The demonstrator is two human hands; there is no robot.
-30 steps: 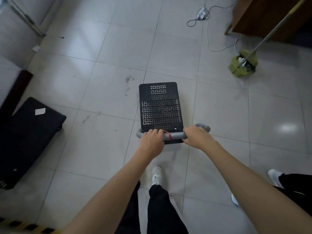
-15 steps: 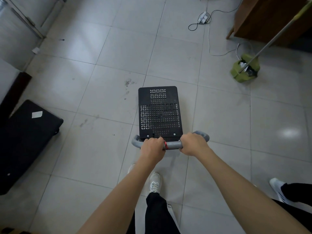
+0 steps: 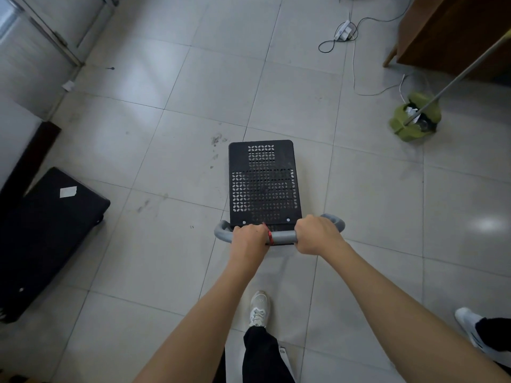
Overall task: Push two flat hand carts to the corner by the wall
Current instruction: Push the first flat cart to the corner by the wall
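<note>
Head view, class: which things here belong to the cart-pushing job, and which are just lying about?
Job: perforated cart, its handle, left hand, right hand, second cart.

Lying about: green dustpan, power strip, wooden cabinet.

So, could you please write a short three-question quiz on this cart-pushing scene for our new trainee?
1. True or false: both hands, left hand and right hand, grip the grey handle.
2. The cart deck carries: A) a box, B) nothing, C) a bucket?
3. On which side of the person does the second black cart lie?

Key: 1 true; 2 B; 3 left.
</note>
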